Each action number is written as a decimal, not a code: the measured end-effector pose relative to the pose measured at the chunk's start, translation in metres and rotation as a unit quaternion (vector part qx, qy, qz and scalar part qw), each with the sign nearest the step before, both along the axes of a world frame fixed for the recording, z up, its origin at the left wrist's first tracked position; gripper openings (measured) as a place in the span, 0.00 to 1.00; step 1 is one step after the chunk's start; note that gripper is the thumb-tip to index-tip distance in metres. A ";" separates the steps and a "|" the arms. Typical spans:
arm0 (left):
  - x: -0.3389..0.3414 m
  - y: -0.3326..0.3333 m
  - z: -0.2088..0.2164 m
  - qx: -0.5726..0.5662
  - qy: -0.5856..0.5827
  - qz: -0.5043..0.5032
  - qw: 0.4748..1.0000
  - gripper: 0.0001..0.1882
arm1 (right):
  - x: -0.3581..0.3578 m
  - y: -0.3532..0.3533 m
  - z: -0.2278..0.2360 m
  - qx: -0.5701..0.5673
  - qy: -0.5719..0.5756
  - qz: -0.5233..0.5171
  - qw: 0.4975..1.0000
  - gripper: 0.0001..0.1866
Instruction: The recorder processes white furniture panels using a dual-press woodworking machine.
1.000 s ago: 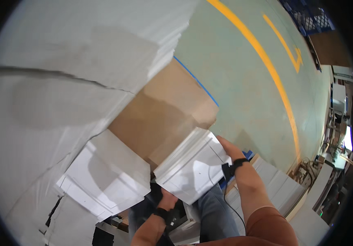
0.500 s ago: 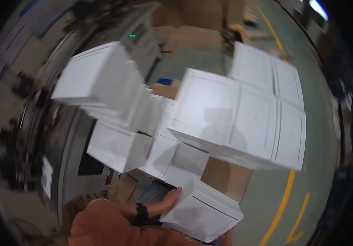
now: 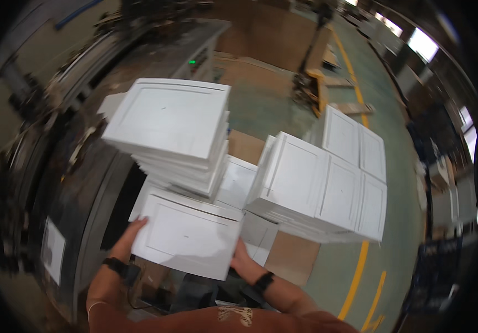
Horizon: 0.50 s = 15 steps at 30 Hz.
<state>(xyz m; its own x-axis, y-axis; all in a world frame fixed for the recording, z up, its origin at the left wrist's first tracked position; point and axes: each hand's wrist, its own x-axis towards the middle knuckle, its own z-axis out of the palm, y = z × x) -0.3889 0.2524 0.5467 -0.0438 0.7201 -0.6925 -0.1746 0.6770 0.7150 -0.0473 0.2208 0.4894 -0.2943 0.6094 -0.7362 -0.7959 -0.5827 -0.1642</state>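
Note:
A white rectangular panel [image 3: 189,236] with a grooved border lies flat between my two hands, in front of a tall stack of similar white panels [image 3: 169,119]. My left hand [image 3: 134,228] is closed on its left edge. Against the right edge, my right hand [image 3: 241,257] is closed too, its fingers partly hidden by the panel. How many pieces lie under the top face cannot be seen. More white panels [image 3: 238,180] lie low behind the held one, between the tall stack and the right-hand stacks.
Several adjoining stacks of white panels [image 3: 339,186] stand to the right, beside brown cardboard [image 3: 292,258]. A dark machine bench [image 3: 97,166] runs along the left. Yellow lines [image 3: 355,280] mark the green floor. Farther off stands a yellow pallet truck [image 3: 321,91].
Both hands have carried the white panel from the lower right to the left, up to the tall stack. It has levelled from a tilt. My view has also turned.

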 end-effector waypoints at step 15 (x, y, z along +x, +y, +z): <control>-0.162 0.097 -0.062 0.090 0.285 0.161 0.940 0.39 | 0.035 -0.058 -0.125 -0.081 -0.117 0.025 0.989 0.29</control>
<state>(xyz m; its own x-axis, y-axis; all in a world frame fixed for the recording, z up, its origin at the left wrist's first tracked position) -0.5506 0.3499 0.4849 -0.6077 0.7090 -0.3580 0.0970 0.5136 0.8525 -0.0126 0.1625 0.3642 -0.1303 0.4662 -0.8750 -0.7162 -0.6546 -0.2420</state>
